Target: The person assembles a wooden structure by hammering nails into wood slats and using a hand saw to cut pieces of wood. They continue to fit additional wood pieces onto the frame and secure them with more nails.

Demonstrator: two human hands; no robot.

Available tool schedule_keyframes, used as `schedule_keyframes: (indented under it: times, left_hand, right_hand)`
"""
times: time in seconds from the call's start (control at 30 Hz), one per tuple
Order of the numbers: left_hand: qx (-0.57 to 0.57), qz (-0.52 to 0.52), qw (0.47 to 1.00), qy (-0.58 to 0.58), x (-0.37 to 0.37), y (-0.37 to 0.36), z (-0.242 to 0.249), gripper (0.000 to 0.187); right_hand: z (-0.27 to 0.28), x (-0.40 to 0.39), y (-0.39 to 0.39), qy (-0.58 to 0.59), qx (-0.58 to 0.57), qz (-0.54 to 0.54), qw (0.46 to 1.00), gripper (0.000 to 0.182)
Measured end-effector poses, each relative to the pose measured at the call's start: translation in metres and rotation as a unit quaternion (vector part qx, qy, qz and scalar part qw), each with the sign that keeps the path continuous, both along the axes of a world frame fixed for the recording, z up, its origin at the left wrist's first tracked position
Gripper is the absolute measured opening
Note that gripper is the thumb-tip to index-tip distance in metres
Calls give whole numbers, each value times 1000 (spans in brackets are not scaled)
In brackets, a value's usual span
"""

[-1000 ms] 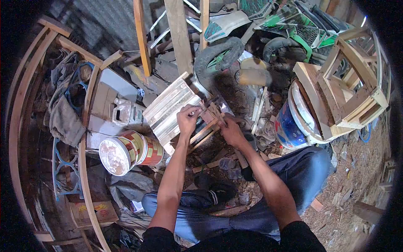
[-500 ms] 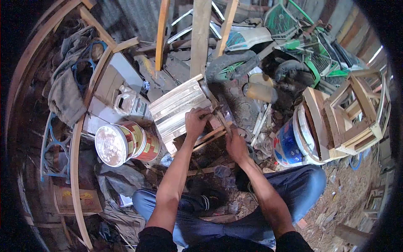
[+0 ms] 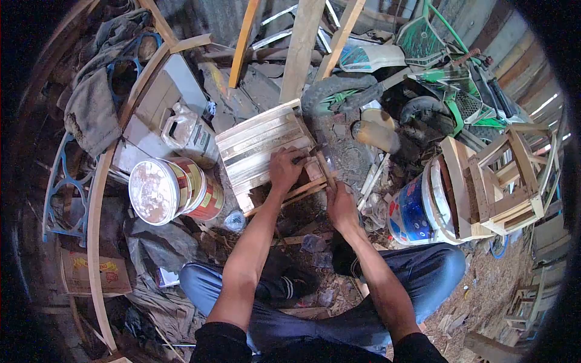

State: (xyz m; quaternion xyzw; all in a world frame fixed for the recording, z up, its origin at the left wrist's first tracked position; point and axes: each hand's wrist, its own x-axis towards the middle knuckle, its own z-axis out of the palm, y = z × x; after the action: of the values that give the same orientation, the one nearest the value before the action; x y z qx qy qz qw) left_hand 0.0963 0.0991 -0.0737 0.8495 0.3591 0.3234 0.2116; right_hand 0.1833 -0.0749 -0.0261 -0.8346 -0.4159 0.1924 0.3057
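A slatted wooden crate-like piece [image 3: 254,148] lies tilted on the ground in front of me. My left hand [image 3: 285,170] is closed at its right part, around a dark, thin tool handle that points toward the piece's edge. Further right, my right hand [image 3: 342,204] grips the lower end of a narrow wooden strip [image 3: 324,166] along the crate's right side. The tool's head is small and partly hidden near that strip. Below both hands runs another thin wooden bar [image 3: 296,195] of the piece.
Paint buckets [image 3: 154,190] and a white jug [image 3: 190,136] stand at left. A blue bucket [image 3: 411,206] is at right beside a wooden frame [image 3: 505,181]. A green-and-white motorbike [image 3: 448,91] lies behind. Scraps litter the ground [image 3: 448,302].
The view has shifted slightly. My left hand has tilted the dark tool a little, and stays by the strip. My right hand still holds the strip's lower end.
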Motion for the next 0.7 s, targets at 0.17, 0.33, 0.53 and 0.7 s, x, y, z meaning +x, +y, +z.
schedule_keyframes:
  times: [0.17,0.33,0.53,0.7]
  left_hand:
    - [17,-14,999,26,-2,2,-4,19]
    - [-24,-8,999,29,-2,-2,9,17]
    - [-20,-5,999,26,0,-2,8,15]
    - [-27,-20,999,17,0,0,2,15]
  right_hand:
    - [-2,0,1,-11,-45,-3,999,31]
    - [3,-3,4,-32,-8,6,999,28]
    - [-6,3,2,-48,-8,31,998,26]
    - [-1,-4,3,-32,28,-7,999,21]
